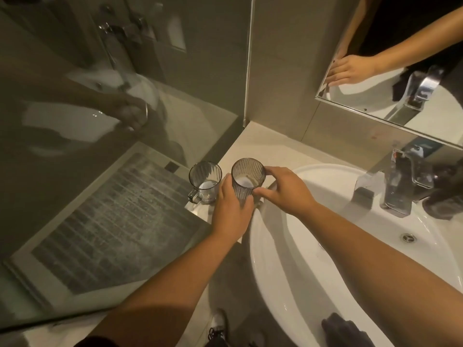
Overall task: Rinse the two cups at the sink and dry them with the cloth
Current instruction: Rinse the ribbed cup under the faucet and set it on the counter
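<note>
A ribbed, smoky clear cup [248, 176] stands upright at the left edge of the white sink [325, 246]. My left hand [231, 209] is wrapped around its near side, and my right hand [285, 190] touches its right side with thumb and fingers. A second clear cup with a handle [205, 182] stands upright on the counter just to the left, untouched. A dark cloth [343, 330] lies on the sink's near rim at the bottom of the view.
A chrome tap [400, 184] rises at the sink's far right, with a drain [409, 237] in the basin. A beige counter [253, 144] runs behind the cups. A glass shower wall [112, 146] stands on the left. A mirror [400, 58] hangs above.
</note>
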Demonstrator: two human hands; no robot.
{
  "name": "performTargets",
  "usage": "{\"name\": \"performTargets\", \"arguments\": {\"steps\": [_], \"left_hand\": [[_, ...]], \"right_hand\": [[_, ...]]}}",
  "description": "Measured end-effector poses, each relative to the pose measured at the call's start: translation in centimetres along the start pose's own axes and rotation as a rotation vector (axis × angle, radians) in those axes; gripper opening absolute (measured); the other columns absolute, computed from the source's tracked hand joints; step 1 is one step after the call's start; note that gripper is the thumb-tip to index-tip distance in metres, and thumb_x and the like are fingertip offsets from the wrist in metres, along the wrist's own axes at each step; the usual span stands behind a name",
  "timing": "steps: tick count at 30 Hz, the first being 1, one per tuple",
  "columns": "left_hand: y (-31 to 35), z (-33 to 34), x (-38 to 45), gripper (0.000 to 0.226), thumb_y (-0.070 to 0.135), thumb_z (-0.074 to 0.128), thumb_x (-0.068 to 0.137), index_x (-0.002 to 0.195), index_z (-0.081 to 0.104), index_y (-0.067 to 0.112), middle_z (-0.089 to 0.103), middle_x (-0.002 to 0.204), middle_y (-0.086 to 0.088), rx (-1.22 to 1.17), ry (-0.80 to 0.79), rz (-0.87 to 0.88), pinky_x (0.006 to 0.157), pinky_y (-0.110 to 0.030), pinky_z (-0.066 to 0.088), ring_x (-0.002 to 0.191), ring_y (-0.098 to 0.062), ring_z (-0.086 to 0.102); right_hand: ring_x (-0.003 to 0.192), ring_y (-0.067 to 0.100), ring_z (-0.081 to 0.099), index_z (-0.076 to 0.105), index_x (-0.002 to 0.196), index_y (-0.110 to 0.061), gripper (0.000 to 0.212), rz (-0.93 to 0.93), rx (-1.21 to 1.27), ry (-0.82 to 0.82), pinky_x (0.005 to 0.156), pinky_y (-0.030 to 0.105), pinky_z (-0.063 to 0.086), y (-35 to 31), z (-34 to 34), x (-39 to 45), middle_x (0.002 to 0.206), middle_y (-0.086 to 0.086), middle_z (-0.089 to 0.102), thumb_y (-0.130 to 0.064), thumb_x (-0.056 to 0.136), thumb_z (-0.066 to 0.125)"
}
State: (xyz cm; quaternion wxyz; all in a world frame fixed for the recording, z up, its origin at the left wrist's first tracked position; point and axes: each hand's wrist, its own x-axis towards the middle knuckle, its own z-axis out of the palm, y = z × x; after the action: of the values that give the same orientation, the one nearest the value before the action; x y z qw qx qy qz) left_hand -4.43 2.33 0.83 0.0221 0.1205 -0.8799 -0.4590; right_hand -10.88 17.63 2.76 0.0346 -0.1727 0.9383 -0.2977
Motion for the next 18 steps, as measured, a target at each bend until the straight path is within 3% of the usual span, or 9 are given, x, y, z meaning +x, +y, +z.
{"name": "performTargets", "arguments": {"steps": [6,10,18], "left_hand": [[2.4,-1.8,-0.4,0.070,0.027,0.059,0.093,0.152,0.024,0.018,0.043,0.152,-0.012,-0.063,-0.030,0.037,0.107,-0.047,0.044,0.137,-0.030,0.043],[4.0,-3.0,-0.9,0.068,0.029,0.068,0.089,0.146,0.032,0.019,0.047,0.149,-0.005,-0.123,-0.050,0.158,0.099,-0.026,0.038,0.133,-0.022,0.046],[6.3,-1.3,-2.3,0.088,0.042,0.079,0.078,0.148,0.026,0.029,0.037,0.146,0.007,-0.108,-0.232,0.371,0.094,-0.016,0.037,0.123,-0.005,0.040]], "right_hand": [[0.114,0.021,0.058,0.058,0.129,-0.021,0.056,-0.026,0.023,0.096,0.094,0.036,0.047,-2.1,-3.8,-1.8,0.125,-0.001,0.066,-0.045,0.080,0.072],[0.116,0.019,0.057,0.057,0.131,-0.022,0.060,-0.002,0.015,0.156,0.098,0.037,0.046,-3.2,-6.5,-3.7,0.126,-0.003,0.065,-0.049,0.079,0.072],[0.113,0.013,0.059,0.059,0.128,-0.027,0.058,0.129,0.030,0.270,0.093,0.027,0.043,-2.9,-9.2,-10.3,0.122,-0.007,0.067,-0.048,0.077,0.074]]}}
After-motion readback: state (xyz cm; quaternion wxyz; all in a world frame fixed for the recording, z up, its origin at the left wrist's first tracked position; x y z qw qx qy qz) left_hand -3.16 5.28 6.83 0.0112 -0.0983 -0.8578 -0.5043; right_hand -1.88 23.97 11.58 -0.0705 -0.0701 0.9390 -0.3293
